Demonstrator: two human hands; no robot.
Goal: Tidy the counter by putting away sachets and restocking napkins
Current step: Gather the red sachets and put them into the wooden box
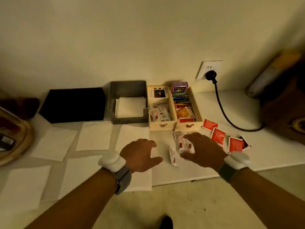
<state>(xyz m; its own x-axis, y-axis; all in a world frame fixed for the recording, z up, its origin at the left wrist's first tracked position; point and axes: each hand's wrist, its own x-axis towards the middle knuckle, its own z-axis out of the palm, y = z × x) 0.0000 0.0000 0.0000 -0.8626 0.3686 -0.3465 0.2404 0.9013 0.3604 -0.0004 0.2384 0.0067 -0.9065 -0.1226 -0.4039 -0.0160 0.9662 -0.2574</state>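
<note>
White ketchup sachets lie loose on the white counter in front of a two-compartment wooden box. My right hand hovers over them, fingers spread; whether it touches one is unclear. One more white sachet lies between my hands. My left hand is open, palm down, just left of it. Red sachets lie scattered to the right. Several white napkins are spread flat on the counter's left half. A grey napkin holder holds a stack of napkins.
A black box stands left of the napkin holder. A wooden tray sits at the far left edge. A black cable runs from a wall socket across the counter's back right. A dark appliance stands at right.
</note>
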